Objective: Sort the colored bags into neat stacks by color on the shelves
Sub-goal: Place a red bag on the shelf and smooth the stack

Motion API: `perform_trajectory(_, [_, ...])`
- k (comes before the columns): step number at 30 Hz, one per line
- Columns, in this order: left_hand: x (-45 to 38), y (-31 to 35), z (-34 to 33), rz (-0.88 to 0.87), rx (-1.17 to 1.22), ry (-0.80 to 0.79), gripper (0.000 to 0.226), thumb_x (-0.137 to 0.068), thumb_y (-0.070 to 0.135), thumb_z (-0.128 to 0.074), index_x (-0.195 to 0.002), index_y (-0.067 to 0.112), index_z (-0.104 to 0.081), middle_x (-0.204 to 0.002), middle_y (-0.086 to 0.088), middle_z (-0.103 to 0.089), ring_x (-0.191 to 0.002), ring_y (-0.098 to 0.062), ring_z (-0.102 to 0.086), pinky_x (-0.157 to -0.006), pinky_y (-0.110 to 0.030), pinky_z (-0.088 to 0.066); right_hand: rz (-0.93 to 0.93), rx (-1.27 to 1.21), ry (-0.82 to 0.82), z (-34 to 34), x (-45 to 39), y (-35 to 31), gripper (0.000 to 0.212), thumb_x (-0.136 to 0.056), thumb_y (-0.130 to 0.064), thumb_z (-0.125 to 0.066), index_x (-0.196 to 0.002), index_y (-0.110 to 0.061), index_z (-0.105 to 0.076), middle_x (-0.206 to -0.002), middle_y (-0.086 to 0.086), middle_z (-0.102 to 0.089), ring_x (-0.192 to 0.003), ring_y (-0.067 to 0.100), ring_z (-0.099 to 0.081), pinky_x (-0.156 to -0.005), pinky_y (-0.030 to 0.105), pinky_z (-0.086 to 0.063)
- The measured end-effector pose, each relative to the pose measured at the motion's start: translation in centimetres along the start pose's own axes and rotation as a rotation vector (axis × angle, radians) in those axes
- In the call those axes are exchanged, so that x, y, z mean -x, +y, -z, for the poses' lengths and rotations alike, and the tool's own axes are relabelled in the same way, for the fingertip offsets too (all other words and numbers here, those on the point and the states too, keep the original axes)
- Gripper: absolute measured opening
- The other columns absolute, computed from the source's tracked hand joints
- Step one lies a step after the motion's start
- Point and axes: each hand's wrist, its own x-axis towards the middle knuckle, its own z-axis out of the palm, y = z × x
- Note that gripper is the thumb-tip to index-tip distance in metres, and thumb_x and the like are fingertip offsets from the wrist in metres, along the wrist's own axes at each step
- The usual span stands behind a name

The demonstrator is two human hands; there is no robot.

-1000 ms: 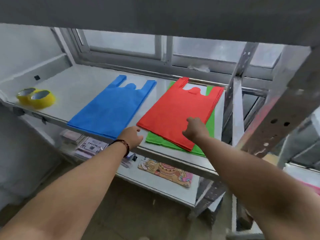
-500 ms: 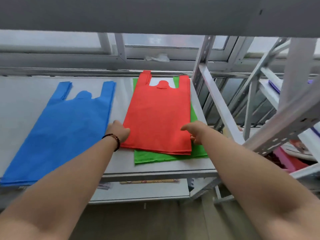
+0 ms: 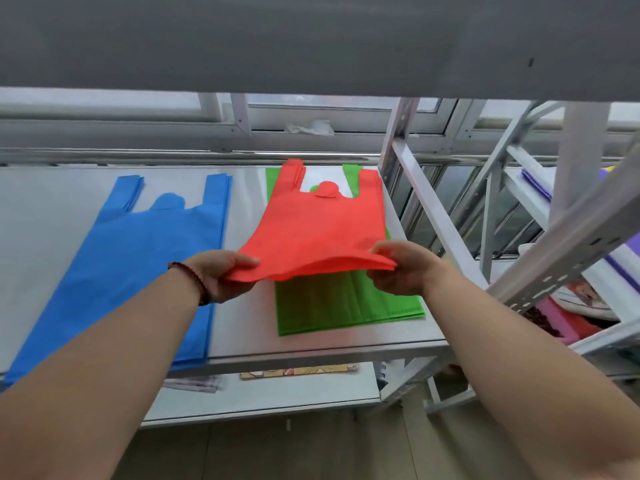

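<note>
A stack of red bags (image 3: 318,230) is lifted at its near edge off a stack of green bags (image 3: 343,306) that lies flat on the grey shelf (image 3: 242,334). My left hand (image 3: 225,275) pinches the red stack's near left corner. My right hand (image 3: 401,271) pinches its near right corner. The red handles still rest at the back of the shelf. A stack of blue bags (image 3: 138,258) lies flat to the left, apart from the others.
A shelf board (image 3: 311,43) hangs low overhead. Metal uprights and a diagonal brace (image 3: 429,209) stand right of the green bags. A neighbouring rack holds purple bags (image 3: 536,183) and pink items (image 3: 561,317). A lower shelf carries printed cards (image 3: 298,370).
Both hands have closed on the red stack's near corners and raised its near edge off the green bags. The view has swung right and come closer.
</note>
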Motion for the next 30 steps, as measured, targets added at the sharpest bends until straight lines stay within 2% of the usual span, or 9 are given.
perform_trajectory(2, [1.5,-0.6,0.4,-0.028,-0.057,-0.074,0.01,-0.089,0.001,-0.052,-0.081,0.006,-0.054,-0.045,-0.004,-0.065,-0.035,-0.008,-0.061,-0.035,-0.014,-0.048,-0.036,0.031,-0.015,0.2,0.8,0.6,0.008,-0.082,-0.01,-0.054,-0.076,-0.013,-0.058,-0.057,0.004,-0.063,-0.045,0.014,-0.062,-0.049,0.022,-0.054])
perform_trajectory(4, [2.4,-2.2,2.4,-0.04,-0.158,-0.223,0.025,-0.064,0.004,-0.077,-0.082,0.006,-0.06,-0.054,-0.003,-0.068,-0.04,-0.008,-0.063,-0.041,-0.015,-0.051,-0.048,0.03,-0.087,0.3,1.4,0.9,0.029,-0.057,-0.02,-0.081,-0.083,-0.009,-0.072,-0.079,0.01,-0.071,-0.066,0.022,-0.071,-0.072,0.035,-0.058])
perform_trajectory(6, [3.0,-3.9,4.6,0.044,-0.212,-0.331,0.058,-0.031,0.013,-0.093,-0.084,0.003,-0.07,-0.067,-0.01,-0.071,-0.047,-0.016,-0.067,-0.046,-0.023,-0.056,-0.063,0.043,-0.087,0.5,0.8,1.2,0.039,-0.053,-0.026,-0.083,-0.086,-0.009,-0.072,-0.078,0.011,-0.073,-0.066,0.023,-0.072,-0.071,0.034,-0.059])
perform_trajectory(8, [2.5,-5.8,6.1,0.117,-0.095,-0.348,0.068,-0.024,0.017,-0.095,-0.088,0.003,-0.075,-0.085,-0.017,-0.074,-0.063,-0.026,-0.072,-0.058,-0.035,-0.061,-0.08,0.025,0.034,-0.1,-0.1,1.5,0.019,-0.078,-0.027,-0.066,-0.083,-0.009,-0.065,-0.064,0.009,-0.072,-0.053,0.02,-0.07,-0.055,0.029,-0.059])
perform_trajectory(11, [1.8,-7.8,4.9,0.116,-0.054,-0.319,0.068,-0.038,0.019,-0.093,-0.1,0.004,-0.073,-0.098,-0.018,-0.073,-0.076,-0.029,-0.073,-0.068,-0.04,-0.06,-0.101,0.078,0.243,-0.9,-2.1,2.3,0.018,-0.09,-0.023,-0.054,-0.077,-0.011,-0.059,-0.054,0.007,-0.067,-0.044,0.019,-0.064,-0.052,0.025,-0.055])
perform_trajectory(15, [1.1,-9.2,2.5,0.009,-0.291,-0.119,0.025,-0.082,0.007,-0.064,-0.107,0.005,-0.064,-0.079,-0.011,-0.074,-0.062,-0.022,-0.07,-0.062,-0.032,-0.058,0.082,0.206,0.397,-1.5,-2.8,2.8,0.009,-0.091,-0.005,-0.05,-0.092,-0.01,-0.057,-0.073,0.009,-0.058,-0.061,0.02,-0.054,-0.061,0.029,-0.046])
perform_trajectory(22, [2.8,-12.1,2.1,-0.224,-0.228,0.067,0.025,-0.086,0.002,-0.059,-0.111,-0.001,-0.062,-0.083,-0.011,-0.071,-0.073,-0.025,-0.066,-0.075,-0.038,-0.057,0.475,0.123,0.271,-1.0,1.3,2.3,0.035,-0.088,0.01,-0.045,-0.113,-0.01,-0.059,-0.059,-0.007,-0.071,-0.052,0.008,-0.065,-0.064,0.028,-0.056])
perform_trajectory(26, [5.2,-14.4,-0.5,-0.331,-0.16,0.103,0.018,-0.087,0.009,-0.059,-0.105,0.008,-0.06,-0.107,-0.018,-0.065,-0.096,-0.033,-0.062,-0.096,-0.049,-0.046,0.656,0.142,0.193,-0.3,7.4,2.6,0.033,-0.087,0.012,-0.046,-0.093,-0.016,-0.062,-0.064,-0.008,-0.072,-0.056,0.005,-0.065,-0.065,0.025,-0.055])
perform_trajectory(30, [8.1,-17.3,-4.8,-0.374,-0.101,0.023,0.011,-0.087,0.01,-0.059,-0.097,0.011,-0.062,-0.107,-0.02,-0.066,-0.088,-0.031,-0.066,-0.091,-0.052,-0.049,0.822,0.238,0.222,2.0,15.7,4.5,0.032,-0.088,0.007,-0.05,-0.089,-0.023,-0.062,-0.077,-0.007,-0.07,-0.066,0.007,-0.067,-0.072,0.027,-0.057])
